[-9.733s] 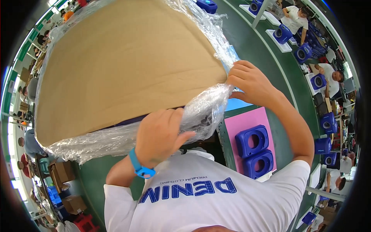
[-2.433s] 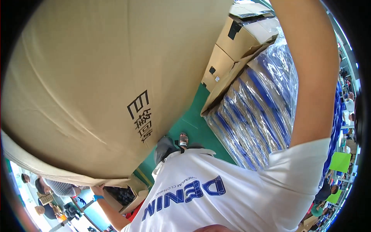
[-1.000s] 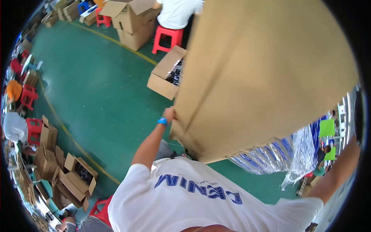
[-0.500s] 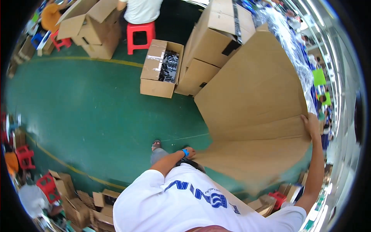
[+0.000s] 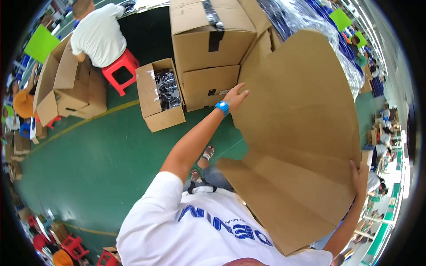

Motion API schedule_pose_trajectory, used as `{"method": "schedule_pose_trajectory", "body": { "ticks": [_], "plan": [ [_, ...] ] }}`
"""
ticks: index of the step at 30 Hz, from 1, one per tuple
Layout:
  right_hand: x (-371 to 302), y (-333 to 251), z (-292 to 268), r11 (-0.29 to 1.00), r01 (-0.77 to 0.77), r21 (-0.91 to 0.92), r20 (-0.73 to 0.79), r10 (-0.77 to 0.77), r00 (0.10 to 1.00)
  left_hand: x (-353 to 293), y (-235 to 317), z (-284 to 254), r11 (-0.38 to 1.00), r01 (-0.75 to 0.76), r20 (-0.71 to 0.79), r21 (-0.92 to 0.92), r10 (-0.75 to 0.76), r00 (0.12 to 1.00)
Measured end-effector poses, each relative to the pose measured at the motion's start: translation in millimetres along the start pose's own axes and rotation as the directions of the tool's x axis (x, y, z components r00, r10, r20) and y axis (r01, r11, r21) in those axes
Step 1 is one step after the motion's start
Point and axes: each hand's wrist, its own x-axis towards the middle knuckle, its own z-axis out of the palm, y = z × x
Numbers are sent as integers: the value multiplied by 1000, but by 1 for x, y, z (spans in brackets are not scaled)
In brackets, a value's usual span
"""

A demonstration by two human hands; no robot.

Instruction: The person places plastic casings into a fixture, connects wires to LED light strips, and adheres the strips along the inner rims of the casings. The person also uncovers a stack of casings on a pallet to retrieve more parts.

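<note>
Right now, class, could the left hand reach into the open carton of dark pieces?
Probably yes, with a stoop: nothing visible covers the open carton or blocks the left hand from above.

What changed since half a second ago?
The left hand released the near corner of the creased brown cardboard sheet and reached forward beside its left edge, fingers open. The right hand still holds the sheet's right edge; the open brown cardboard box of dark parts stays put.
</note>
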Motion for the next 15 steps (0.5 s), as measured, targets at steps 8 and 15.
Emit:
{"method": "schedule_pose_trajectory", "body": {
  "ticks": [8,15],
  "plan": [
    [-42,-69,35,992,114,-45,186,-104,977,84,-15,113,851,302,209,-428,-232,950],
    [-38,-151,36,979,180,-91,106,-171,980,162,-32,120,806,251,99,-536,-236,967]
  ]
}}
